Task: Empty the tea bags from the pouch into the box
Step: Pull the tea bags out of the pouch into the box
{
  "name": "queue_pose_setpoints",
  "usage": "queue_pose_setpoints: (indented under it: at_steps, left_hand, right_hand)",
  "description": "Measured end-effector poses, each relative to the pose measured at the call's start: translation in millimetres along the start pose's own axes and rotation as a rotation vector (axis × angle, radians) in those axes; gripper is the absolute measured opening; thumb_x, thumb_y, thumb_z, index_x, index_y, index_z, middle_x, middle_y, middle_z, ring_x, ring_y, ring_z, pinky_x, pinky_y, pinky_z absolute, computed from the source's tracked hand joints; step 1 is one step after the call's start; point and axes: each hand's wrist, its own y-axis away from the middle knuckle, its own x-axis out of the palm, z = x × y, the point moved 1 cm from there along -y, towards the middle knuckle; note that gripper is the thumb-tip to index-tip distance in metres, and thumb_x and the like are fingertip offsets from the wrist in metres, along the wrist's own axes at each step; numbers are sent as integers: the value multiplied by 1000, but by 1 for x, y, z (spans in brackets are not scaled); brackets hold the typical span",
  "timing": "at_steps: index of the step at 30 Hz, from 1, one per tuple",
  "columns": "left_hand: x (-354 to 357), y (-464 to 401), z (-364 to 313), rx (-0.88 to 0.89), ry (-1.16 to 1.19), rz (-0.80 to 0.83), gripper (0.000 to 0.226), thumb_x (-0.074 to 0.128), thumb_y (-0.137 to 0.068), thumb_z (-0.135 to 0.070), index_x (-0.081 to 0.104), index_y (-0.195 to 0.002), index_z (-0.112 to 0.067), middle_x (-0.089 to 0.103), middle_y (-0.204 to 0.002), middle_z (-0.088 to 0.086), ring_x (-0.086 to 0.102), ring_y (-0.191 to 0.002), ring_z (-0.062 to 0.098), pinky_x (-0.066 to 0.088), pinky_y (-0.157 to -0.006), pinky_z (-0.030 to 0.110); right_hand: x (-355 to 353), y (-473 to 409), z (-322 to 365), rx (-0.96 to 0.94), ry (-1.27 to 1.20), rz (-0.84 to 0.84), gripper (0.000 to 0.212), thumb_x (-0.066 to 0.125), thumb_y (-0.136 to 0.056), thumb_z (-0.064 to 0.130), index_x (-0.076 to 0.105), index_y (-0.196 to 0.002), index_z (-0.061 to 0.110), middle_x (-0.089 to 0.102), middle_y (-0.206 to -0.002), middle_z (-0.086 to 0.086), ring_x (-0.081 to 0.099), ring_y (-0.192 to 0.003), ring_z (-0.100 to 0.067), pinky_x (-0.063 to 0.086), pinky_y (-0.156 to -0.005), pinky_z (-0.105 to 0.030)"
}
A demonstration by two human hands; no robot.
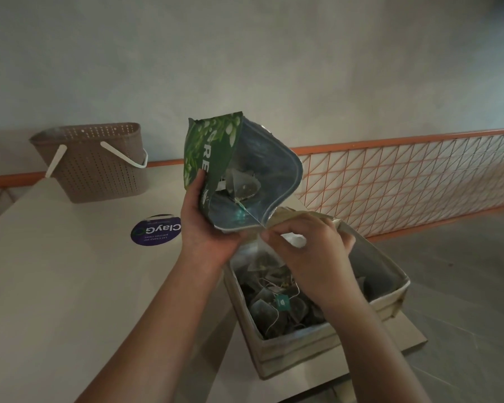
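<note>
You see a pouch (207, 152) with dark green leaf print, white lettering and a silvery-blue lining; a beige box (297, 353); grey-green tea bags (277, 309) with a teal tag; a brown perforated basket (96, 167) with white handles; a purple round sticker (155, 230); an orange lattice railing (405, 181); a cream table (70, 280).

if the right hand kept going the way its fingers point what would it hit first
The right hand points left, pinching a tea bag over the box. Going straight on, it would most likely meet the left hand, which grips the pouch by its mouth, though depth between the hands is unclear.
</note>
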Motion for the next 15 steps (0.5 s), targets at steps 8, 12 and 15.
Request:
queue_pose_setpoints:
  at_steps: [8, 12, 15]
  left_hand:
    - [5, 6, 4, 50, -87, -117, 62, 50, -95, -55, 54, -146, -19, 54, -150, 8, 56, -127, 29, 52, -96, 40]
    - [5, 8, 4, 15, -82, -100, 67, 49, -94, -56, 49, -150, -19, 57, -140, 10, 58, -119, 29, 58, -86, 38]
    - [3, 8, 4, 14, -138, -66, 70, 45, -95, -58, 43, -153, -19, 50, -149, 10, 47, -132, 33, 44, -103, 44]
  right_hand:
    - [-9, -7, 12, -92, -266, -85, 17, 56, -87, 45, 68, -89, 34, 67, -82, 19, 62, -86, -3, 50, -87, -49]
    - [-15, -22, 23, -120, -292, -47, 12, 58, -95, 29, 68, -92, 23, 69, -84, 14, 64, -78, -2, 54, -76, -34]
    - [-27, -31, 36, -145, -450, -91, 11, 55, -99, 20, 64, -99, 13, 71, -87, 6, 67, -67, -9, 59, -61, -32]
